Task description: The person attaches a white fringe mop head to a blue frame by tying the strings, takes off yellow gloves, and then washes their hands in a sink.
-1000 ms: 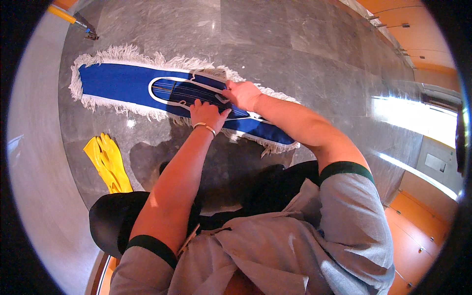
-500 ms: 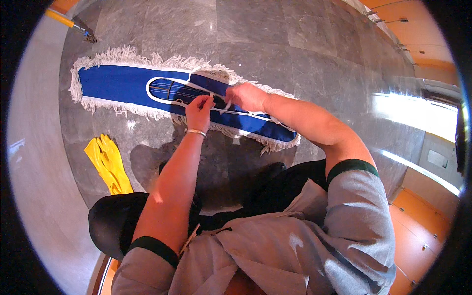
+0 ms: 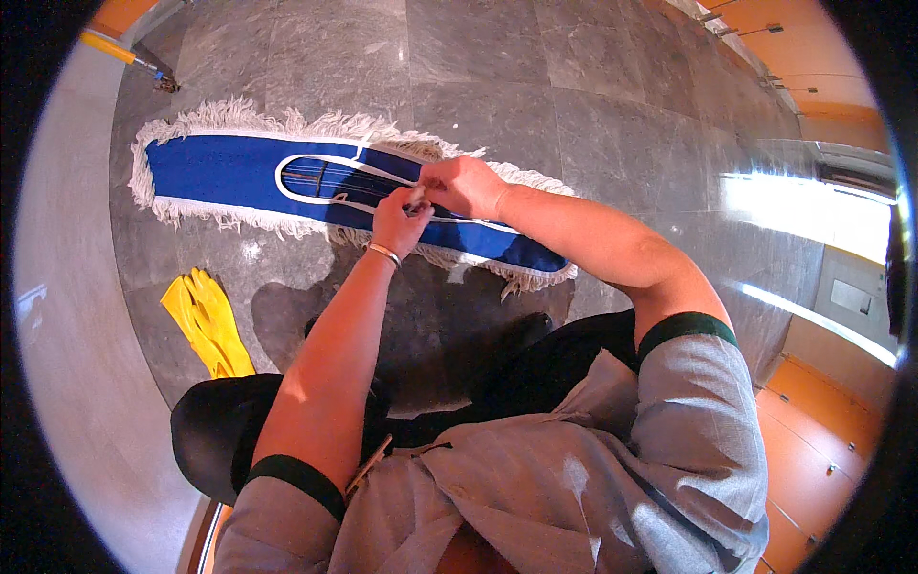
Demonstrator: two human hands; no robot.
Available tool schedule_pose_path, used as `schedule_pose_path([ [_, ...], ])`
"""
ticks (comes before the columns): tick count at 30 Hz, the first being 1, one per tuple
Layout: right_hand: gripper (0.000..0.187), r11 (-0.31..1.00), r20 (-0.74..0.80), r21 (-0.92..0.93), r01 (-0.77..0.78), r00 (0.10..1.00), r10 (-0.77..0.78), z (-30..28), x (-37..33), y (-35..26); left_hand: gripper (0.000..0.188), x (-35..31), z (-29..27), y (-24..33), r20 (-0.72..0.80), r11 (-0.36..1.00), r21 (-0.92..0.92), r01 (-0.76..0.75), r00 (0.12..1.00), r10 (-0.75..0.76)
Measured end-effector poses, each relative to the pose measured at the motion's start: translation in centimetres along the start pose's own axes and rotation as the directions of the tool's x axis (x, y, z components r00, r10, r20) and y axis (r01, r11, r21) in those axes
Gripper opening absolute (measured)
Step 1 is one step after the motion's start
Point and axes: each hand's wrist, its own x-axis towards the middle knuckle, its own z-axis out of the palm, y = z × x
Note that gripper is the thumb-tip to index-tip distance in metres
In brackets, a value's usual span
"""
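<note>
A long blue dust mop head [image 3: 220, 165] with a shaggy off-white fringe lies flat on the floor in front of me. White piping edges its oval opening, where part of a thin wire frame [image 3: 304, 177] shows. Over the right part of that opening my two hands meet. My left hand [image 3: 400, 225] and my right hand [image 3: 464, 187] both have their fingers closed in a pinch, apparently on a white tie of the mop head. The fingers hide most of that tie. Another bit of white tie [image 3: 362, 145] sticks up at the far edge of the opening.
Yellow rubber gloves [image 3: 206, 320] lie on the grey tiled floor [image 3: 483, 48], left of my knee. A yellow-ended pole [image 3: 110, 46] with a metal joint reaches in at the far left. Along the right stand orange cabinet fronts [image 3: 808, 450]; a pale wall [image 3: 72, 239] runs along the left.
My hands have drawn together, the right one moving a little left and the left one turning toward it. The white strip that showed between them is now mostly covered by fingers.
</note>
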Motion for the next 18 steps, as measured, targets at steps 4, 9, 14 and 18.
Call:
schedule_pose_path([
  [4,0.018,0.967,-0.016,0.246,-0.064,0.997,0.070,-1.1,1.0,-0.5,0.021,0.7,-0.2,-0.3,0.068,0.952,-0.221,0.211,0.977,-0.201],
  [9,0.043,0.999,0.072,0.030,-0.014,0.997,0.012,-1.1,1.5,1.6,0.024,1.1,-1.4,0.0,0.242,0.866,-0.380,0.326,0.938,-0.248],
  [14,0.047,1.000,0.238,-0.015,0.003,0.971,0.001,1.3,0.8,1.8,0.027,1.0,-2.1,-0.5,0.329,0.865,-0.322,0.385,0.902,-0.279],
  [18,0.044,0.995,0.265,-0.074,-0.069,0.960,0.086,1.4,0.7,2.0,0.024,0.9,-2.2,-0.2,0.270,0.929,-0.204,0.310,0.930,-0.251],
])
